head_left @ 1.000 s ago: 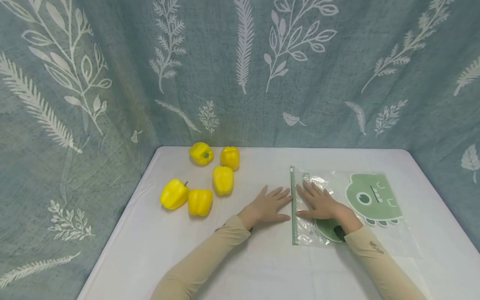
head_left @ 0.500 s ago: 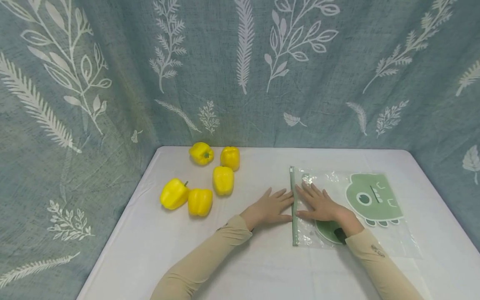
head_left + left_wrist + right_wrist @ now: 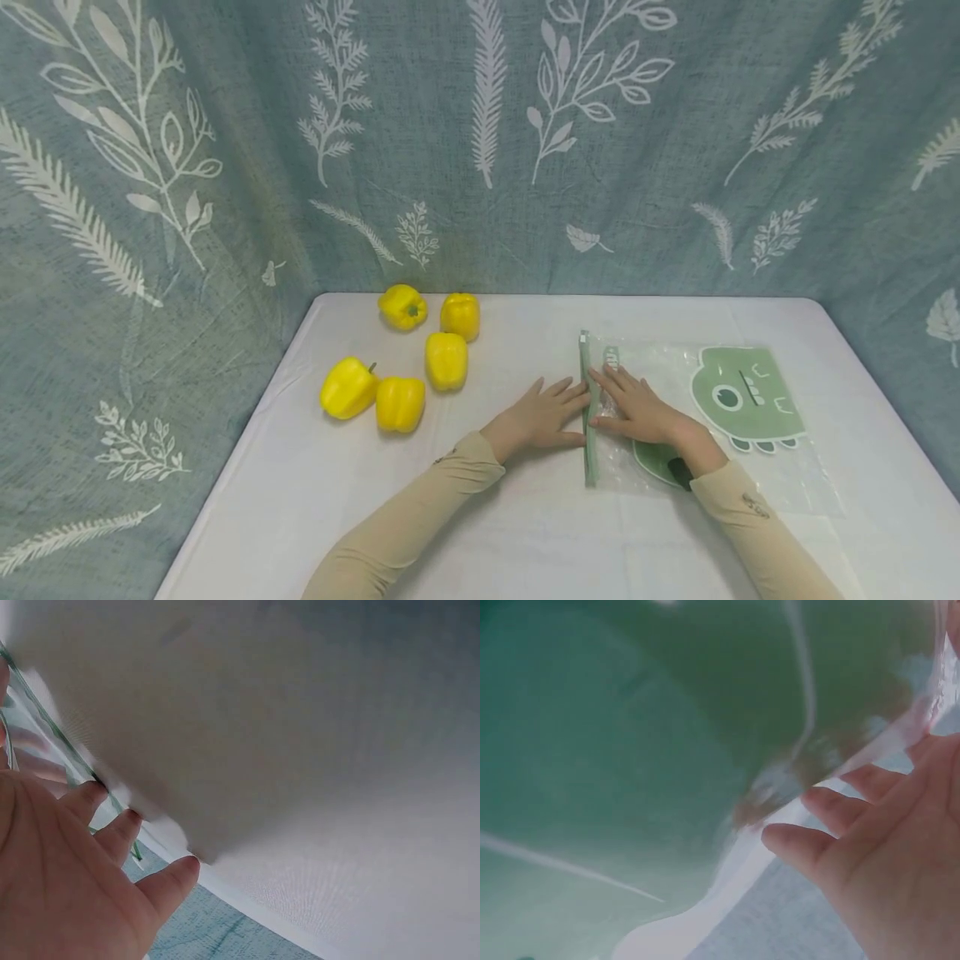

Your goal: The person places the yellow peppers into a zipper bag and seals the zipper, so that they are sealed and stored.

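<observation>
A clear plastic zip bag (image 3: 750, 400) with a green cartoon monster print lies flat on the right side of the table, its green zip strip (image 3: 588, 467) facing left. My right hand (image 3: 645, 414) rests palm down on the bag just beside the strip, fingers spread. From the other side my left hand (image 3: 536, 419) lies on the cloth, its straight fingertips touching the strip. The left wrist view shows the fingers (image 3: 174, 883) extended at the strip. In the right wrist view the fingers (image 3: 799, 844) lie against the shiny film.
Several yellow bell peppers (image 3: 446, 362) lie on the left half of the table (image 3: 495, 525), which has a white cloth. A blue-grey curtain (image 3: 420, 150) with white leaf prints hangs behind and along the sides.
My left hand has slid slightly right, bringing its fingertips onto the zip strip. The right hand has shifted a little left, and the strip bends slightly. The peppers have stayed put.
</observation>
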Demonstrator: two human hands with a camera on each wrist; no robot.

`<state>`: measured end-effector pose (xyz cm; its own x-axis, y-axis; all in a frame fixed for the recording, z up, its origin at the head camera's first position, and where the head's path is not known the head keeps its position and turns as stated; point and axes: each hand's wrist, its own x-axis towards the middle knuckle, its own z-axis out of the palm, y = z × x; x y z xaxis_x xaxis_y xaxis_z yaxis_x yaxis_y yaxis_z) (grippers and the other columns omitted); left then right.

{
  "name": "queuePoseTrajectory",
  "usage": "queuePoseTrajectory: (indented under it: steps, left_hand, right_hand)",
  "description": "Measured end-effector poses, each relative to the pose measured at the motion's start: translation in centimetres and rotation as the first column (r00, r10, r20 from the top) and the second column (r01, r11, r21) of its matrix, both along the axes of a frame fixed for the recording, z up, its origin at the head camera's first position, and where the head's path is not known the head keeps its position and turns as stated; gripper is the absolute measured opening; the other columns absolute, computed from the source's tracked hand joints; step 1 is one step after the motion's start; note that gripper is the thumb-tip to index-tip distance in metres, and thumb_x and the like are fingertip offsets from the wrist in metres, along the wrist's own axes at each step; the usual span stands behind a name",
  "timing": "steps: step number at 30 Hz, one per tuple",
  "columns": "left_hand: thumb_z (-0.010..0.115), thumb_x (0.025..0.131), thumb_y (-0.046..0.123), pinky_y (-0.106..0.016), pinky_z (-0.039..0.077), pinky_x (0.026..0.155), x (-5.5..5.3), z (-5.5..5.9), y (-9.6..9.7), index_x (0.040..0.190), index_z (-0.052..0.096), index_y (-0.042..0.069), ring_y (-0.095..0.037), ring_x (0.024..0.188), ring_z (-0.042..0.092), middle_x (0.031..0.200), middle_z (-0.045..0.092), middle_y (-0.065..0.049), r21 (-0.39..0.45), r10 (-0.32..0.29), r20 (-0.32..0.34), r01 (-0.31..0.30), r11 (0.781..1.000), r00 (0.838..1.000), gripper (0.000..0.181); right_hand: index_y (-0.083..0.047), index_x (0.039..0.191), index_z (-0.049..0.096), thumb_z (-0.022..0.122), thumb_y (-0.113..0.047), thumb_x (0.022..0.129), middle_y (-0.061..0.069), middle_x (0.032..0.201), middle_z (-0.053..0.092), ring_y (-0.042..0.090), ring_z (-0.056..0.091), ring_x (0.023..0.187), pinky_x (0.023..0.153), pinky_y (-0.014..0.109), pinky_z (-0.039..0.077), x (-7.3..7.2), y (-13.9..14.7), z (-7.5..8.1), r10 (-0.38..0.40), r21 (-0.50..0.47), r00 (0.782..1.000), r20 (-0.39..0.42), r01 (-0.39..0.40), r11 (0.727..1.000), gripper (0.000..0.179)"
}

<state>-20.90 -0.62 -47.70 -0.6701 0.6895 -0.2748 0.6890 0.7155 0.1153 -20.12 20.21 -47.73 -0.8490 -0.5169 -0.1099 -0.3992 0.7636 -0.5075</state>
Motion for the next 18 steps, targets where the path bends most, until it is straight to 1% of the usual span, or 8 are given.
queuePoseTrajectory:
  steps: [2,5,11,15,18]
  left_hand:
    - [0.034,0.09,0.063,-0.05,0.012,0.114,0.05,0.03,-0.03,0.149,0.013,0.026,-0.02,0.143,0.01,0.156,0.007,0.006,0.001,-0.001,-0.004,0.001,1.0,1.0,0.073]
    - [0.034,0.091,0.062,-0.05,0.013,0.114,0.18,0.17,-0.1,0.149,0.014,0.026,-0.02,0.143,0.01,0.156,0.009,0.005,0.009,-0.002,-0.011,0.002,1.0,1.0,0.072]
    - [0.036,0.091,0.061,-0.05,0.015,0.114,0.47,0.66,-0.37,0.149,0.015,0.026,-0.021,0.142,0.012,0.155,0.012,0.003,0.037,-0.01,-0.014,0.011,0.999,1.0,0.071]
    - [0.037,0.091,0.06,-0.052,0.016,0.113,0.55,0.75,-0.42,0.149,0.013,0.027,-0.023,0.142,0.012,0.155,0.012,0.002,0.042,-0.016,-0.011,0.017,0.999,1.0,0.071]
    - [0.037,0.091,0.061,-0.052,0.016,0.113,0.56,0.55,-0.41,0.149,0.011,0.029,-0.022,0.143,0.011,0.156,0.011,0.003,0.035,-0.014,-0.01,0.014,0.999,1.0,0.071]
  right_hand:
    - [-0.009,0.147,0.02,0.055,-0.046,0.089,0.028,0.149,0.016,0.047,0.013,0.136,0.104,0.07,0.01,0.03,-0.04,-0.08,-0.001,0.0,1.0,-0.016,0.001,1.0,0.077]
    - [-0.007,0.146,0.023,0.055,-0.043,0.09,0.028,0.147,0.021,0.047,0.019,0.135,0.104,0.068,0.017,-0.01,-0.11,-0.22,0.009,0.002,0.998,-0.068,-0.009,1.0,0.074]
    - [-0.001,0.142,0.031,0.058,-0.031,0.091,0.027,0.139,0.037,0.046,0.036,0.126,0.102,0.06,0.031,0.08,-0.37,-0.11,0.036,-0.012,0.981,-0.192,-0.039,0.999,0.064]
    - [-0.002,0.141,0.033,0.057,-0.028,0.092,0.024,0.138,0.041,0.044,0.041,0.124,0.102,0.057,0.034,0.21,-0.38,0.02,0.036,-0.012,0.976,-0.216,-0.04,0.999,0.06]
    - [-0.003,0.14,0.034,0.056,-0.028,0.093,0.022,0.138,0.043,0.042,0.042,0.124,0.102,0.055,0.035,0.25,-0.34,0.05,0.024,-0.011,0.975,-0.22,-0.028,1.0,0.058]
